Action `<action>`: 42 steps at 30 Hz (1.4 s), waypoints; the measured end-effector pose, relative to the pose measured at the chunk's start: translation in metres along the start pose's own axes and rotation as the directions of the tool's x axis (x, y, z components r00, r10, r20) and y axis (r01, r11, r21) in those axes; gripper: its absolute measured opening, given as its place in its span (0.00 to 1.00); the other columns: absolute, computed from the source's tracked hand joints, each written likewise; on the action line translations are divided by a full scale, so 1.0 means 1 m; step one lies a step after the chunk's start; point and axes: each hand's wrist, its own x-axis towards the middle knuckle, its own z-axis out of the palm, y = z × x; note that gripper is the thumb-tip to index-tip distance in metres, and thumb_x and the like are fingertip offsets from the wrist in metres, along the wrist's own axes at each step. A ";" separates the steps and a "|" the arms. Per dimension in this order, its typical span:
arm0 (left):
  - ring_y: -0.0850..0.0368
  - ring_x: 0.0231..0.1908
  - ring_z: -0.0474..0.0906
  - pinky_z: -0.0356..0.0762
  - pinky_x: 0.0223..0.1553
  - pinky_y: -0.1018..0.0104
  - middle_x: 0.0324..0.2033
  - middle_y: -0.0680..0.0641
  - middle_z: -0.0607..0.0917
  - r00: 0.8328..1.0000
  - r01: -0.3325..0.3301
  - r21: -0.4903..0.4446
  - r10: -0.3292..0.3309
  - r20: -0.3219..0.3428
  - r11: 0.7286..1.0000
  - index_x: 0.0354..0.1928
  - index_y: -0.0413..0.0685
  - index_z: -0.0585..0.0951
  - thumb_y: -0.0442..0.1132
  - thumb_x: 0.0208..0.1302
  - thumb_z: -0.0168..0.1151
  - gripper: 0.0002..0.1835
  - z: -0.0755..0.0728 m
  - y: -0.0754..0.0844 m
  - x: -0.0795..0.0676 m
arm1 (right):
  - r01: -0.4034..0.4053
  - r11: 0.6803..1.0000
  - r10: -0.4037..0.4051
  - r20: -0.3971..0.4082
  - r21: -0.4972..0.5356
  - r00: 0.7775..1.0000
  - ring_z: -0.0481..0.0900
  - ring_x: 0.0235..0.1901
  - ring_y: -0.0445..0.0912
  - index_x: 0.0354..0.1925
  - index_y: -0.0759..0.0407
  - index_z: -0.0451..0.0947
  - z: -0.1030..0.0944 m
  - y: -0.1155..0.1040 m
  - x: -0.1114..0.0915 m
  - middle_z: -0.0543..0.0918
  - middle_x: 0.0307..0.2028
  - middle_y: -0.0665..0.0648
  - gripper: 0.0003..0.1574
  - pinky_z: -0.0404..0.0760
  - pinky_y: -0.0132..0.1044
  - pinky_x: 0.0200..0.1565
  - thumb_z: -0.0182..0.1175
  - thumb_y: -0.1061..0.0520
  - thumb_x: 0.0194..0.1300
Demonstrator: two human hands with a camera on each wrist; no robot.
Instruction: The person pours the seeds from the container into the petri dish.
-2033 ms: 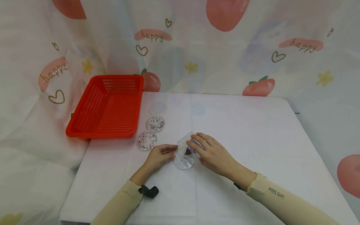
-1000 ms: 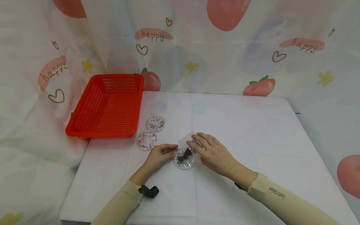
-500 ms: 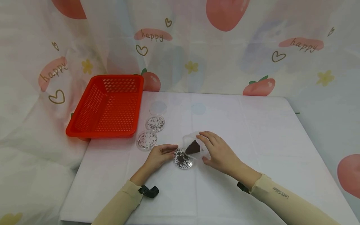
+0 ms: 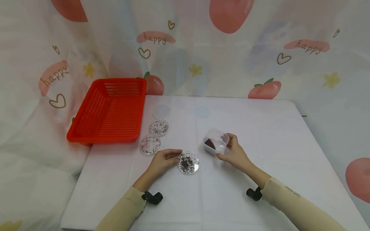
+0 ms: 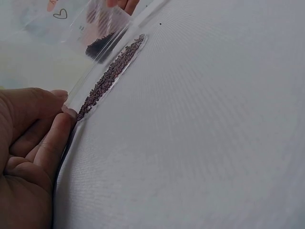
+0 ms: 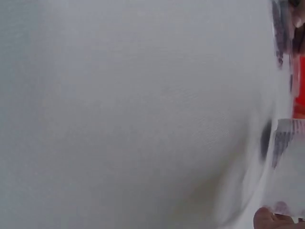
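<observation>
In the head view a clear petri dish [image 4: 197,166] lies on the white table, with small dark brown, seed-like grains heaped and scattered in it. My left hand [image 4: 162,162] pinches its left rim between thumb and fingers; the left wrist view shows this thumb and finger [image 5: 33,124] at the edge. To the right, my right hand [image 4: 237,156] grips a clear plastic box [image 4: 221,147] by its right side, held tilted. More dark grains [image 4: 209,143] are gathered in the box's left end. Only a corner of the box [image 6: 288,171] and some fingertips show in the right wrist view.
A red perforated basket [image 4: 138,122] stands at the back left. Beside it lie two petri dishes [image 4: 141,149] [image 4: 150,131] with scattered grains and a clear round dish or lid [image 4: 162,111]. A patterned curtain [image 4: 228,64] hangs behind the white-covered table [image 4: 260,134].
Grains have poured from the tilted box into the petri dish, which was nearly bare of them. My right hand has since drawn the box away rightward and tipped it back; my left hand stays put.
</observation>
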 end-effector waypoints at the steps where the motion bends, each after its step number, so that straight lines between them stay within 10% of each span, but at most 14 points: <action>1: 0.40 0.62 0.81 0.81 0.59 0.69 0.61 0.34 0.83 1.000 0.000 -0.001 0.000 0.000 1.000 0.60 0.33 0.81 0.25 0.62 0.68 0.23 0.000 0.000 0.000 | -0.021 0.998 0.020 0.007 0.067 1.000 0.59 0.75 0.69 0.74 0.69 0.44 -0.002 0.003 0.002 0.61 0.74 0.74 0.60 0.60 0.59 0.77 0.73 0.60 0.60; 8: 0.39 0.63 0.80 0.81 0.59 0.69 0.61 0.33 0.83 1.000 -0.004 -0.012 0.004 0.010 1.000 0.60 0.32 0.81 0.24 0.62 0.68 0.23 0.001 0.000 0.000 | -0.141 0.909 0.122 0.074 0.393 0.990 0.37 0.82 0.62 0.76 0.64 0.32 -0.013 0.022 0.010 0.40 0.81 0.72 0.62 0.41 0.54 0.81 0.66 0.69 0.63; 17: 0.38 0.63 0.80 0.81 0.59 0.69 0.61 0.32 0.82 1.000 -0.004 -0.025 0.004 0.020 1.000 0.60 0.31 0.81 0.23 0.62 0.67 0.23 0.001 0.002 -0.001 | -0.172 0.895 0.152 0.082 0.412 0.985 0.36 0.82 0.61 0.79 0.60 0.29 -0.018 0.022 0.014 0.36 0.82 0.71 0.66 0.40 0.53 0.81 0.67 0.67 0.64; 27: 0.45 0.61 0.83 0.81 0.60 0.67 0.58 0.40 0.86 0.999 0.023 0.051 -0.025 0.031 0.998 0.58 0.38 0.84 0.30 0.64 0.69 0.20 -0.005 0.003 0.004 | -0.298 0.838 0.297 0.076 0.457 0.952 0.44 0.82 0.59 0.81 0.65 0.33 0.003 -0.004 -0.044 0.46 0.81 0.69 0.64 0.47 0.48 0.81 0.67 0.61 0.67; 33: 0.50 0.59 0.84 0.80 0.61 0.68 0.57 0.42 0.87 0.998 0.009 0.145 -0.019 0.066 0.989 0.59 0.40 0.84 0.35 0.70 0.66 0.17 -0.017 0.020 0.017 | -0.102 0.901 0.051 0.131 0.421 0.990 0.53 0.79 0.64 0.79 0.71 0.45 0.042 -0.009 -0.051 0.57 0.77 0.72 0.60 0.53 0.46 0.78 0.71 0.67 0.62; 39: 0.44 0.60 0.83 0.81 0.63 0.59 0.58 0.36 0.85 0.999 -0.011 0.238 0.000 0.046 0.971 0.61 0.35 0.81 0.36 0.75 0.60 0.18 -0.034 0.073 0.047 | 0.113 0.931 -0.183 0.175 0.348 0.967 0.58 0.76 0.67 0.78 0.73 0.48 0.078 -0.011 -0.037 0.60 0.76 0.74 0.63 0.59 0.45 0.76 0.75 0.68 0.56; 42: 0.44 0.59 0.83 0.82 0.62 0.53 0.58 0.37 0.85 1.000 -0.016 0.393 0.024 -0.017 0.919 0.62 0.37 0.82 0.39 0.77 0.58 0.18 -0.044 0.098 0.068 | 0.134 0.936 -0.200 0.180 0.326 0.963 0.60 0.76 0.66 0.78 0.71 0.50 0.089 -0.014 -0.032 0.60 0.77 0.72 0.63 0.61 0.43 0.76 0.77 0.66 0.54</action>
